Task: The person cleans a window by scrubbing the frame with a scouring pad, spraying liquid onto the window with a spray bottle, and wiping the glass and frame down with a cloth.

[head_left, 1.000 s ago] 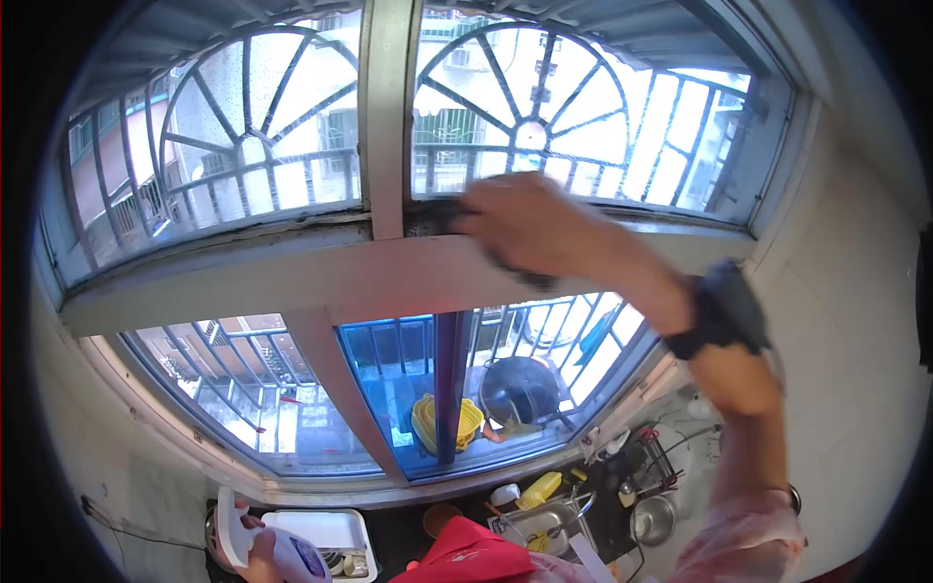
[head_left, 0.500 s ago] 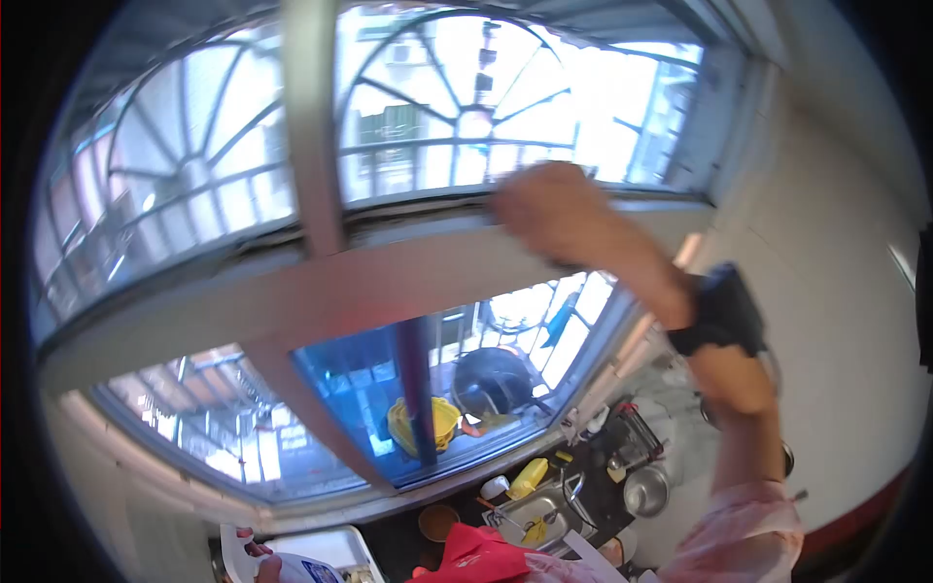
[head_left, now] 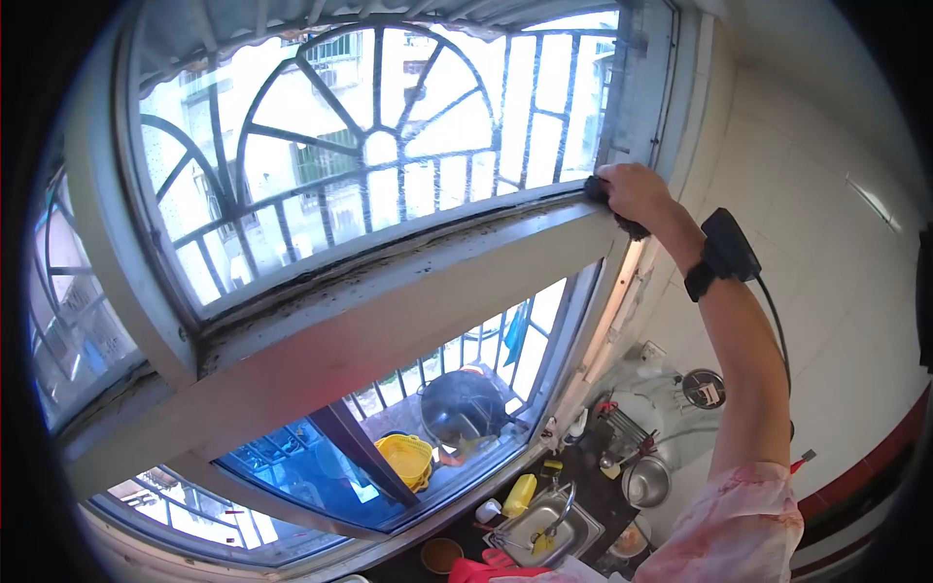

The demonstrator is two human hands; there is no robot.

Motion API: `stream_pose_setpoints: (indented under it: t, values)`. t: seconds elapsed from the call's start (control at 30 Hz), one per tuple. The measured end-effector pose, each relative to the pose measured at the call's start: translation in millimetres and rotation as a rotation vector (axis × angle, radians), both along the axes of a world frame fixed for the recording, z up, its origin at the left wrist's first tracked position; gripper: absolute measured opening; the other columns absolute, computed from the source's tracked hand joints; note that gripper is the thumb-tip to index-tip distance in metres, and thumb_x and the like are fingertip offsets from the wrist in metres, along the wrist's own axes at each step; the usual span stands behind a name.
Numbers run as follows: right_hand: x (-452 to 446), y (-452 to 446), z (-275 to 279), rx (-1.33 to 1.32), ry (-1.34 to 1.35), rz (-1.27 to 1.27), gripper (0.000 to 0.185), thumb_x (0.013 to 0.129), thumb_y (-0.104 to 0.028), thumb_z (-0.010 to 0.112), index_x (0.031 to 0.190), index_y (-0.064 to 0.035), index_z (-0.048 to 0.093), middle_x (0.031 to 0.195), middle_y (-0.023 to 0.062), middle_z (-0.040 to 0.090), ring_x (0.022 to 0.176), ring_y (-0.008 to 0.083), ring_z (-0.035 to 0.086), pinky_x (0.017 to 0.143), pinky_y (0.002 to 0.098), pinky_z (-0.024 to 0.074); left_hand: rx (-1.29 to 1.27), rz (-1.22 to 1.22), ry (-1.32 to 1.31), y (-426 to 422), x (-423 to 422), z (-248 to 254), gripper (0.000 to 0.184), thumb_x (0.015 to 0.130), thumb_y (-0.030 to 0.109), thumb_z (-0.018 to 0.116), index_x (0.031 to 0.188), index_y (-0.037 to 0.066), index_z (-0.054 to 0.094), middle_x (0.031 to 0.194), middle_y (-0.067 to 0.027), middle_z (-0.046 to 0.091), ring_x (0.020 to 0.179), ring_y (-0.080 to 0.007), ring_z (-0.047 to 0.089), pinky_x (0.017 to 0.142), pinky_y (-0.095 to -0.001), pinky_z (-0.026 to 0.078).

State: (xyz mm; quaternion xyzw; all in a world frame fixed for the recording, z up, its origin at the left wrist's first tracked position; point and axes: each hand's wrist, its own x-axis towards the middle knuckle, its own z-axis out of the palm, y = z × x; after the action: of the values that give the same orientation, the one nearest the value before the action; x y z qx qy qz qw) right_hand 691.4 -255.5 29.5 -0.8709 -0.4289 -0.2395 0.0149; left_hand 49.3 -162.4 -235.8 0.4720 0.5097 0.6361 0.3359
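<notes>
My right hand [head_left: 637,194] is closed around a dark scrubbing pad or cloth [head_left: 632,228], whose exact kind I cannot make out. It presses the pad onto the right end of the ledge [head_left: 428,255] under the upper window. Dark grime lines the groove along this ledge, and the upper window pane [head_left: 389,126] looks streaked. A black strapped device [head_left: 729,251] with a cable sits on my right wrist. My left hand is out of view.
Below are a steel sink [head_left: 573,534], a yellow bottle [head_left: 520,496], a metal bowl [head_left: 645,483] and red fabric [head_left: 486,568]. Beyond the lower window stand a yellow basket [head_left: 404,461] and a dark pot [head_left: 462,406]. A tiled wall [head_left: 826,253] rises at the right.
My right hand has moved right along the ledge to its corner. My view has shifted, and my left hand with the white spray bottle has left the frame at the bottom left.
</notes>
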Motion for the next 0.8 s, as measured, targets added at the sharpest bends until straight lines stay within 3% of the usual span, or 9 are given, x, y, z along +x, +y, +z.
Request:
stream_pose_setpoints:
  t: [0.03, 0.07, 0.13, 0.17, 0.27, 0.37, 0.53, 0.63, 0.8]
  values:
    - [1.1, 0.0, -0.4, -0.026, -0.014, 0.044, 0.019, 0.086, -0.018, 0.06, 0.101, -0.0111, 0.069, 0.097, 0.0097, 0.07, 0.095, 0.0291, 0.067, 0.083, 0.0423, 0.0528, -0.004, -0.012, 0.003, 0.6, 4.6, 0.2, 0.036, 0.074, 0.004, 0.061, 0.109, -0.004, 0.064, 0.094, -0.0071, 0.064, 0.077, -0.0165, 0.059, 0.063, -0.0304, 0.048]
    - [-6.6, 0.7, -7.4, -0.041, -0.105, 0.375, 0.016, 0.086, -0.013, 0.059, 0.1, -0.0094, 0.064, 0.09, 0.0151, 0.068, 0.084, 0.0343, 0.066, 0.076, 0.0456, 0.0515, -0.004, -0.02, -0.002, 2.3, 11.2, -0.3, 0.036, 0.074, 0.004, 0.061, 0.109, -0.004, 0.064, 0.094, -0.0071, 0.064, 0.077, -0.0164, 0.059, 0.064, -0.0303, 0.048]
    - [-61.3, 20.0, -22.1, 0.119, -0.034, 0.574, 0.011, 0.086, -0.014, 0.062, 0.096, -0.009, 0.063, 0.088, 0.0122, 0.066, 0.09, 0.0325, 0.065, 0.077, 0.0439, 0.0512, -0.002, -0.043, 0.005, 4.1, 27.7, 1.3, 0.037, 0.073, 0.003, 0.061, 0.109, -0.004, 0.064, 0.094, -0.007, 0.064, 0.078, -0.0163, 0.058, 0.064, -0.0301, 0.048]
    - [-100.2, 25.0, -12.1, 0.001, -0.144, 0.52, 0.011, 0.084, -0.011, 0.063, 0.095, -0.0097, 0.064, 0.089, 0.0105, 0.067, 0.092, 0.0313, 0.065, 0.078, 0.0431, 0.0516, 0.002, -0.052, 0.006, 5.1, 35.3, 2.5, 0.038, 0.072, 0.003, 0.061, 0.109, -0.004, 0.064, 0.094, -0.007, 0.063, 0.078, -0.0163, 0.058, 0.064, -0.03, 0.047]
    - [-50.5, 15.7, -22.2, 0.115, -0.25, 0.596, 0.012, 0.084, -0.013, 0.063, 0.095, -0.0105, 0.064, 0.09, 0.0095, 0.068, 0.093, 0.0308, 0.066, 0.079, 0.0429, 0.0519, 0.006, -0.063, 0.018, 9.2, 60.8, 3.6, 0.039, 0.071, 0.002, 0.06, 0.11, -0.004, 0.063, 0.095, -0.0068, 0.063, 0.078, -0.0161, 0.058, 0.065, -0.0298, 0.047]
    - [47.8, -22.7, -11.7, -0.013, -0.126, 0.071, 0.022, 0.081, -0.025, 0.064, 0.097, -0.0106, 0.068, 0.095, 0.0127, 0.069, 0.094, 0.0314, 0.067, 0.081, 0.0448, 0.0531, -0.009, -0.055, 0.031, 11.1, 79.9, 3.6, 0.04, 0.07, 0.002, 0.06, 0.11, -0.003, 0.063, 0.095, -0.0067, 0.062, 0.079, -0.0159, 0.058, 0.066, -0.0295, 0.047]
    - [173.9, -43.7, -11.2, 0.057, -0.219, -0.264, 0.016, 0.082, -0.019, 0.062, 0.096, -0.012, 0.067, 0.092, 0.0124, 0.07, 0.093, 0.0312, 0.067, 0.078, 0.0454, 0.0533, -0.021, -0.036, 0.036, 9.4, 95.2, 0.2, 0.043, 0.069, 0.001, 0.06, 0.111, -0.003, 0.062, 0.095, -0.0065, 0.062, 0.079, -0.0156, 0.057, 0.067, -0.0291, 0.047]
    - [174.9, -48.0, -8.9, 0.079, -0.107, -0.227, 0.016, 0.084, -0.021, 0.062, 0.094, -0.0094, 0.067, 0.089, 0.0146, 0.068, 0.092, 0.0335, 0.066, 0.078, 0.0454, 0.0524, -0.033, -0.061, 0.042, 10.6, 102.4, -1.2, 0.044, 0.068, 0.0, 0.06, 0.112, -0.003, 0.062, 0.096, -0.0064, 0.061, 0.08, -0.0155, 0.057, 0.068, -0.0288, 0.047]
    - [71.9, -31.9, 6.1, -0.022, 0.041, 0.282, 0.021, 0.086, -0.023, 0.061, 0.1, -0.0111, 0.071, 0.099, 0.014, 0.069, 0.098, 0.0335, 0.065, 0.089, 0.0439, 0.049, -0.017, -0.086, 0.025, 7.1, 106.3, -2.0, 0.047, 0.066, -0.001, 0.06, 0.113, -0.002, 0.061, 0.096, -0.0062, 0.06, 0.08, -0.0152, 0.056, 0.069, -0.0283, 0.046]
